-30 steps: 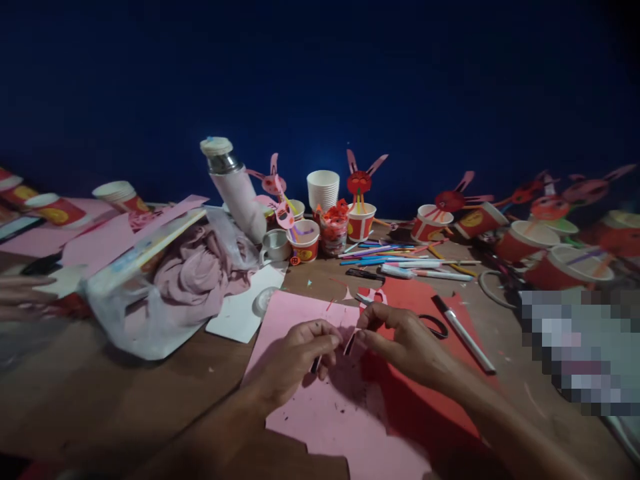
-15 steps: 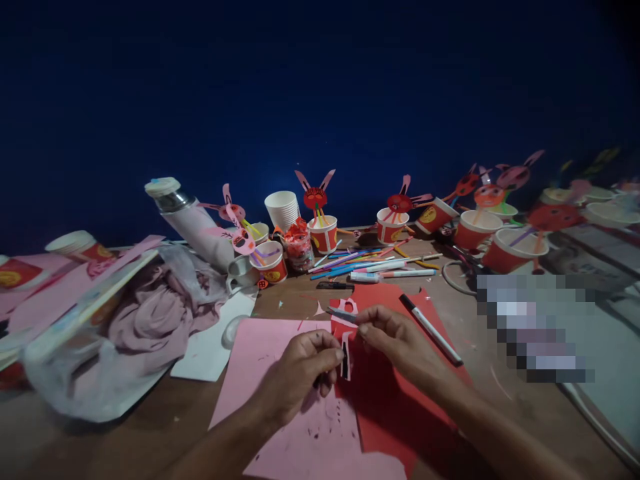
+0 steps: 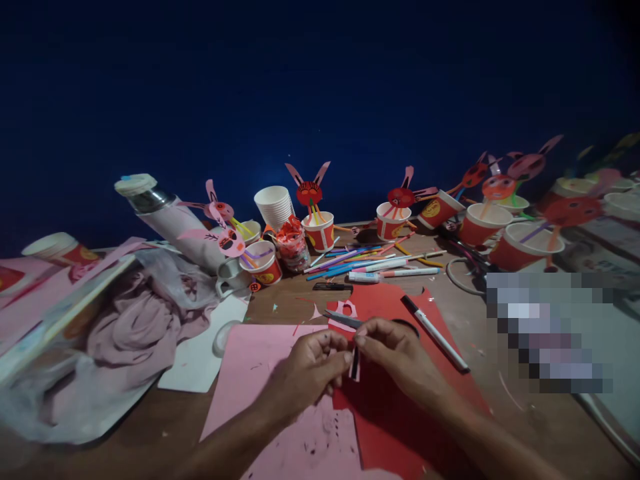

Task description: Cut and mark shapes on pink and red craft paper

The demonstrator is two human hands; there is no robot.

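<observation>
My left hand [image 3: 310,367] is closed, pinching a small pink paper strip with a black centre [image 3: 355,367] above the paper sheets. The thumb and fingertips of my right hand [image 3: 397,347] are closed on the upper end of the same strip. Just behind the right fingers lie scissors [image 3: 341,319], their blades pointing left; the hand hides their middle. Below my hands, a pink sheet [image 3: 245,380] with dark marks lies beside a red sheet [image 3: 425,420]. A white marker with a black cap [image 3: 440,339] rests on the red sheet. A pink paper scrap [image 3: 345,325] is near the blades.
Several red paper cups with paper rabbit heads [image 3: 318,233] line the back. Coloured sticks and pens [image 3: 350,261] are scattered before them. At left are a tilted flask [image 3: 173,220], a mug [image 3: 233,277] and a plastic bag with cloth [image 3: 135,333]. A blurred-out object [image 3: 550,333] lies right.
My right fingers have come down from beside the scissors onto the top of the strip. The strip has shifted slightly right, and the view has turned a little.
</observation>
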